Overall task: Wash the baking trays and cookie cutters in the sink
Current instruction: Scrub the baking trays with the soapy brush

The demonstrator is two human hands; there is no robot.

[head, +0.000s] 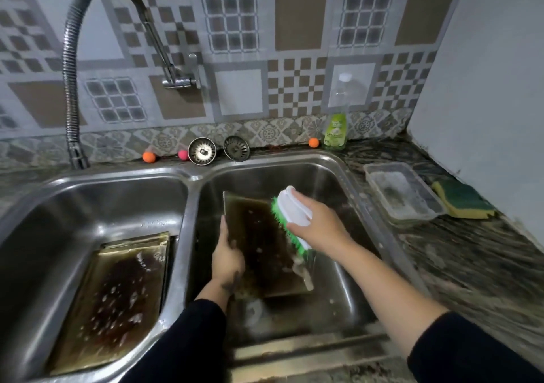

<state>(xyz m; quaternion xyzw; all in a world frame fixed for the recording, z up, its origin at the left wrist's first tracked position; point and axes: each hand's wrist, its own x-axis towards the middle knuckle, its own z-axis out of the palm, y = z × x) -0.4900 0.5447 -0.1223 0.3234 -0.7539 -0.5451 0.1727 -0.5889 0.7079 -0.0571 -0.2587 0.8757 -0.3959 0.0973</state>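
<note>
Right hand (316,221) curled round a white scrub brush (294,215) with green bristles, set on the dark, greasy baking tray (259,244) propped in the right basin of the sink (191,188); left hand (228,256) grips that tray's left edge: scrubbing step in hand, next move likely calling for firm strokes and a rinse. Second soiled tray (117,294) lies in the left basin under the faucet (78,153), unwashed; no cookie cutters discernible. Along the tabletop's back edge: two strainers (202,151), soap bottle (335,132); right edge: plastic container (403,194), sponge (463,203); nothing obstructs.
</note>
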